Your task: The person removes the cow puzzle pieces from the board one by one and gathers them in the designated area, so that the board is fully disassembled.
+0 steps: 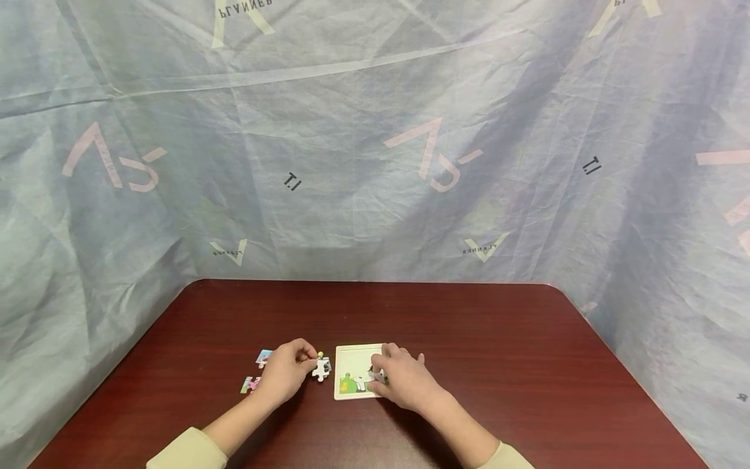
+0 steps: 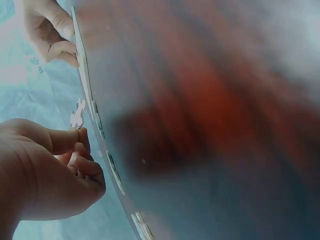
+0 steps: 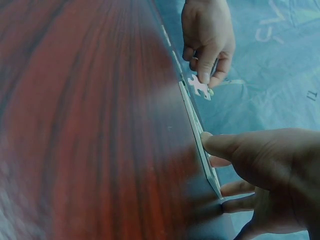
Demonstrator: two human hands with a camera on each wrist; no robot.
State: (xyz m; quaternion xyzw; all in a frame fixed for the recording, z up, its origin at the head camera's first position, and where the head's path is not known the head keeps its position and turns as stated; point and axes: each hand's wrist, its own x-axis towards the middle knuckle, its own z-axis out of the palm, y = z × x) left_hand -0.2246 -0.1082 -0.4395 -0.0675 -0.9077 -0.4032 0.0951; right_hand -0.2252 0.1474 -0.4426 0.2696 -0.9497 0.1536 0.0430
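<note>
My left hand [image 1: 284,372] pinches a jigsaw puzzle piece [image 1: 321,369] between thumb and forefinger, left of a pale puzzle tray [image 1: 354,357]. The piece is mostly white with a small yellow part, and in the right wrist view it is held above the table. On the tray's right part rests my right hand [image 1: 407,379], its thumb touching the surface and its other fingers spread toward the far edge. Green and white picture pieces [image 1: 351,384] lie along the tray's near side. What lies beneath the right hand is partly hidden.
Left of the left hand, a blue-toned piece [image 1: 263,356] and a pink and green piece [image 1: 249,385] lie on the dark red wooden table [image 1: 469,326], partly covered by that hand. A grey printed cloth [image 1: 351,215] hangs behind and beside the table.
</note>
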